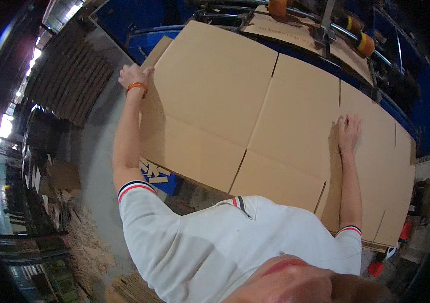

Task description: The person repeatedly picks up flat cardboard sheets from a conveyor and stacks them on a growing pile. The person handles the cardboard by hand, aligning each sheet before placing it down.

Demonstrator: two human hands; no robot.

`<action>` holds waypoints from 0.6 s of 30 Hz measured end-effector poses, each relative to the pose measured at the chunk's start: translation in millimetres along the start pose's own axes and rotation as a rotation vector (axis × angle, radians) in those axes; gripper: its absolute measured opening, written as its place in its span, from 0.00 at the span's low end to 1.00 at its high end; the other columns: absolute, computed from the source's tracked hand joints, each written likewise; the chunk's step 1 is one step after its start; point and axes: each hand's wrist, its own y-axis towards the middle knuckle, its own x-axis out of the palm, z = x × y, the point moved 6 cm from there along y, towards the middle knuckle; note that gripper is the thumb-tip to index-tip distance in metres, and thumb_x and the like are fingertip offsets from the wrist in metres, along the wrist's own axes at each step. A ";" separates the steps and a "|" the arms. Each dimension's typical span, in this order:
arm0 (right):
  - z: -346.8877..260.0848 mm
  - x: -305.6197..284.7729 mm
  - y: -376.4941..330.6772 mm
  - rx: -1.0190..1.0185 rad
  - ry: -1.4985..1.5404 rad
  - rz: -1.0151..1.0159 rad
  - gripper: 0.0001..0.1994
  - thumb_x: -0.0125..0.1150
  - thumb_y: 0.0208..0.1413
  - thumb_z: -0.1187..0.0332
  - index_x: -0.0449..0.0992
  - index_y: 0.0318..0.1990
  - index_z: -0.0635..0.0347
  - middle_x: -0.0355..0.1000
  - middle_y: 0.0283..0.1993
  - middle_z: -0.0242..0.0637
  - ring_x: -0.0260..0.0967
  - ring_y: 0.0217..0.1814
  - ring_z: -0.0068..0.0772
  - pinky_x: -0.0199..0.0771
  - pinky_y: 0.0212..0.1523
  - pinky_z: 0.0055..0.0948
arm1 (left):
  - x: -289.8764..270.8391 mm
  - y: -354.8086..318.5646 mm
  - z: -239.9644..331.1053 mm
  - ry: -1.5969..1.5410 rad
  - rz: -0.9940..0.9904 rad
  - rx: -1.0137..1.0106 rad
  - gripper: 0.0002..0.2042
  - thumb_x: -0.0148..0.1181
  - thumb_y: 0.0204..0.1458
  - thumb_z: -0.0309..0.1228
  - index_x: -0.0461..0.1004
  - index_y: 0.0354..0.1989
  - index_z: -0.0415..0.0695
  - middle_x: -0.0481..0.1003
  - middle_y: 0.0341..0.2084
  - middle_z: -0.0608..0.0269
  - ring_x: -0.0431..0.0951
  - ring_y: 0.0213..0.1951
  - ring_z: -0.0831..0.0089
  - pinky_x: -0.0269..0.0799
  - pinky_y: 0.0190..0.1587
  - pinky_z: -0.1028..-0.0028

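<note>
Handling a large flat cardboard blank [235,106], slotted and creased, which lies across the blue machine bed [139,38] in front of the person and reaches from the left edge of the bed to beyond the right arm. Left hand [133,76], with an orange wristband [137,87], rests at the far left corner of the sheet; fingers curl at the edge, but whether they wrap under it cannot be told. Right hand [349,130] lies flat on the top face, fingers spread and apart, pressing rather than clasping. Further blanks sit beyond on the feed end near orange rollers [365,44]. Cardboard offcuts [151,170] lie below the near edge; a stack of flat sheets [68,81] stands on the floor to the left. Judgement: with a sheet this wide and limp, it is best steered by both hands at once, the left guiding the edge square and the right keeping the face down. Uneven pressure would likely skew it or buckle it along a crease. Palms should stay clear of the slots.
</note>
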 end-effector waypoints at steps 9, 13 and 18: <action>29.7 -111.2 -123.1 0.236 0.078 -0.213 0.26 0.53 0.58 0.57 0.63 0.60 0.61 0.48 0.69 0.51 0.38 0.73 0.53 0.39 0.70 0.47 | -141.6 -14.1 -7.8 -1.168 -0.755 0.352 0.24 0.56 0.55 0.44 0.69 0.52 0.35 0.73 0.44 0.61 0.72 0.47 0.72 0.67 0.50 0.72; 126.0 -158.7 -199.9 0.475 -0.498 -0.027 0.26 0.53 0.58 0.57 0.62 0.61 0.60 0.54 0.66 0.52 0.45 0.71 0.52 0.42 0.69 0.46 | -186.4 -157.7 -32.4 -2.055 -0.479 0.037 0.37 0.51 0.52 0.59 0.63 0.59 0.37 0.67 0.55 0.51 0.66 0.57 0.62 0.59 0.61 0.63; 280.9 -210.4 -318.9 1.007 -0.253 0.582 0.29 0.55 0.55 0.54 0.62 0.61 0.62 0.62 0.60 0.47 0.54 0.65 0.46 0.49 0.65 0.47 | -100.3 -292.4 -19.8 -1.274 -0.074 0.458 0.32 0.58 0.51 0.43 0.59 0.60 0.38 0.65 0.56 0.51 0.66 0.56 0.63 0.62 0.58 0.63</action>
